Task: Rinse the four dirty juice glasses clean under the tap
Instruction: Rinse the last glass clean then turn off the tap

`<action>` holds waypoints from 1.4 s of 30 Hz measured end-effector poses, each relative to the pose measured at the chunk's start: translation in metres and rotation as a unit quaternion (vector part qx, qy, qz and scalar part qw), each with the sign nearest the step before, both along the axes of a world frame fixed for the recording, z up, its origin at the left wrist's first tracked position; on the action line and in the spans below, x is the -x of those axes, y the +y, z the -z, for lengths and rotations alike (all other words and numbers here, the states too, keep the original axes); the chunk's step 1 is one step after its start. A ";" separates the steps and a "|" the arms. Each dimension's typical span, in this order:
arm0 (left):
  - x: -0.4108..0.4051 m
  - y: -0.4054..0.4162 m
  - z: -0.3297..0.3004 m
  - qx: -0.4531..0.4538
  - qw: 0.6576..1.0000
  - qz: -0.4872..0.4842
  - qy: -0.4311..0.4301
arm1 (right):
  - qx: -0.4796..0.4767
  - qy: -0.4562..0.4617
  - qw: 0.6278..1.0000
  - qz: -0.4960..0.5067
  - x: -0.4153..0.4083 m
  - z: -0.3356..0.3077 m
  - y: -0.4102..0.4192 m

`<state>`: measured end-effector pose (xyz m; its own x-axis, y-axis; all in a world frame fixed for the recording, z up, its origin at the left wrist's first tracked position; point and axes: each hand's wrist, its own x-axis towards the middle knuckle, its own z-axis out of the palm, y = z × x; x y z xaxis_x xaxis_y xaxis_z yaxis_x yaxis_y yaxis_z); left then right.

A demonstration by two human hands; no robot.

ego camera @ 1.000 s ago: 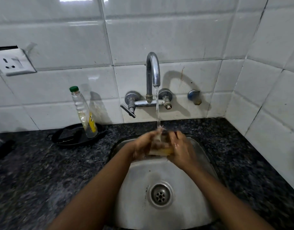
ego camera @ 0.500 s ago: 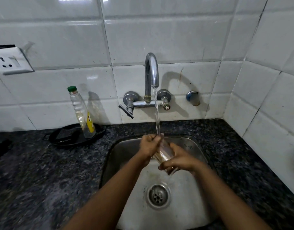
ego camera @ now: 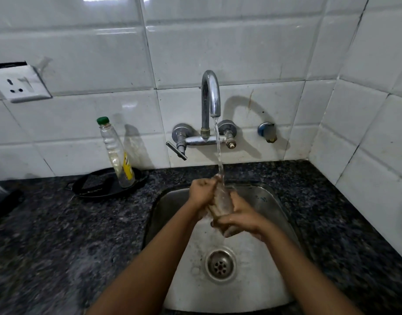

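While water runs from the tap, seen from the head camera: one juice glass held tilted over the sink, mouth up toward the stream, base low and toward the wearer. Left hand closed around the upper part near the rim, fingers apparently working at the mouth; right hand wrapped around the lower body and base. Both clamped on the glass, wet. Stream landing at the rim, just where the left hand meets it. Yellowish tint at the bottom of the glass, probably juice residue, though too blurred to say for certain. Drain open below, well clear of the hands. Other three glasses nowhere in view; impossible to tell which of the four this one is.

To the left on the dark granite counter: a clear bottle with a green cap, standing on a black tray, well apart from the sink. Wall socket higher up on the tiles.

Judged best practice for the rinse in hand: keep the mouth under the stream, turn the glass with the lower hand while rubbing rim and inner wall with the upper, tip out, refill, repeat until the tint clears. Firm hold needed; wet glass likely slippery above a steel basin.
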<state>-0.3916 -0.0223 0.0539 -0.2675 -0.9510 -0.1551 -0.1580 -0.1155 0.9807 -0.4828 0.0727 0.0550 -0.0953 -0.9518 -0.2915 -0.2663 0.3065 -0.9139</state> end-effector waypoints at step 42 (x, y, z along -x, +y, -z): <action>-0.055 -0.010 0.005 -0.149 0.977 -0.066 0.137 | 0.139 0.105 0.981 0.088 0.005 0.004 -0.081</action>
<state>-0.3370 -0.0325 0.0485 -0.2155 -0.9035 -0.3704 0.1420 -0.4042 0.9036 -0.4877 -0.0078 0.0515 -0.2948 -0.9553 0.0211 -0.4239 0.1110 -0.8989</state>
